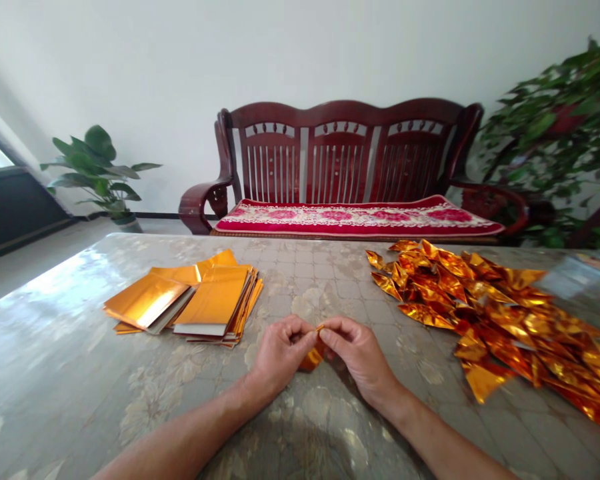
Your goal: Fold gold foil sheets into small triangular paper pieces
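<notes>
Between my two hands is a small piece of gold foil paper [312,359], pinched at its top and mostly covered by my fingers. My left hand [284,350] grips it from the left, fingers curled in. From the right, my right hand [357,353] pinches the same piece between thumb and forefinger. To the left lies a stack of flat gold foil paper sheets [213,297], some with a pale underside showing. On the right spreads a heap of folded gold foil pieces [445,287], creased and pointed.
A patterned cover lies over the table [180,413]. Behind it stands a dark red wooden bench [337,160] with a red floral cushion [330,215]. A potted plant [97,173] is at left, leafy vines [555,133] at right. Clear plastic [575,275] rests near the heap.
</notes>
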Demonstrator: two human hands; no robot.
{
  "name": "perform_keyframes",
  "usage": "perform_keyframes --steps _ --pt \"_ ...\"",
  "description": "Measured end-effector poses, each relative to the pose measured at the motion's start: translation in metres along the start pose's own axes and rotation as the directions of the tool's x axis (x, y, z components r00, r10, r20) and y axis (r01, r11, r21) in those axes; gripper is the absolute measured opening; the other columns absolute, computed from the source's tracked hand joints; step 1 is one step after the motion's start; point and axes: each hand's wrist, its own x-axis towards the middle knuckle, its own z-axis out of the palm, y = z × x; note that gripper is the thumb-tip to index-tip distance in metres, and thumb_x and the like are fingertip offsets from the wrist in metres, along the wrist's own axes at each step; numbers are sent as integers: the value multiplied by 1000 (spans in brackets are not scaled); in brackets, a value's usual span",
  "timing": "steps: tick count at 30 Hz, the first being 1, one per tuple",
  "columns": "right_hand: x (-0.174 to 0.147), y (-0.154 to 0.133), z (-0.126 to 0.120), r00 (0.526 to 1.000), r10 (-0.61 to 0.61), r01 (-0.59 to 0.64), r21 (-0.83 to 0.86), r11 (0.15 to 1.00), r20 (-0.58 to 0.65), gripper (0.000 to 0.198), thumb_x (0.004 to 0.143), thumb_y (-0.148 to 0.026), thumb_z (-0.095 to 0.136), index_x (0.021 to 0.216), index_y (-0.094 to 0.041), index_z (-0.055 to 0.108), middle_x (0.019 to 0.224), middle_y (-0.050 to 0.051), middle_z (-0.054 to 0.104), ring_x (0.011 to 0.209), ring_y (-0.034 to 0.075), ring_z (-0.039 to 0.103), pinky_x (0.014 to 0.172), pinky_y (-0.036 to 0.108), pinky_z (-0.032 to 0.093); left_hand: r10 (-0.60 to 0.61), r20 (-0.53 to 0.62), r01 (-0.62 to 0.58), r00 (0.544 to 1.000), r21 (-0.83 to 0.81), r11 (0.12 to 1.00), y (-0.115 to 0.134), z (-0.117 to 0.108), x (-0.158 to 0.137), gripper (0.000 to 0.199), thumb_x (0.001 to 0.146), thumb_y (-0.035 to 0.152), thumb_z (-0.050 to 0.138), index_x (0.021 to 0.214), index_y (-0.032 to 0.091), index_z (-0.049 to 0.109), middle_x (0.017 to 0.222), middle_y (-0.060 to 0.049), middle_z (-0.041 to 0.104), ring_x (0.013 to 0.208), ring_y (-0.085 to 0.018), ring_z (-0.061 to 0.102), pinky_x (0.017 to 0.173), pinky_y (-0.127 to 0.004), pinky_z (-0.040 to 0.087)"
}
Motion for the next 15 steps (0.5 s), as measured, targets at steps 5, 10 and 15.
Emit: perform_keyframes --steps 5,10,15 --pt "3 6 0 999 -44 40 -128 991 -28 25 77 -43 66 75 -19 59 59 -4 54 55 12 50 53 23 42 -46 43 45 998 18 999 -4 4 1 21 82 32 59 72 18 71 69 0 66 65 -14 60 60 -21 43" --pt "6 13 -4 991 -93 78 -155 985 -93 28 81 -47 62 78 -20 55 63 -3 55 58 13 51 53 24 44 -81 82 80 993 15 997 -6 5 1 13 78 27 61 73 17 69 67 2 66 63 -13 60 58 -20 41" --pt "6 6 -7 998 -53 58 -139 989 44 25 82 -44 62 80 -18 62 65 -2 57 61 13 51 56 23 43 -74 72 71 995 38 997 -9 3 3 15 78 27 63 69 17 70 68 1 66 65 -13 60 61 -21 42"
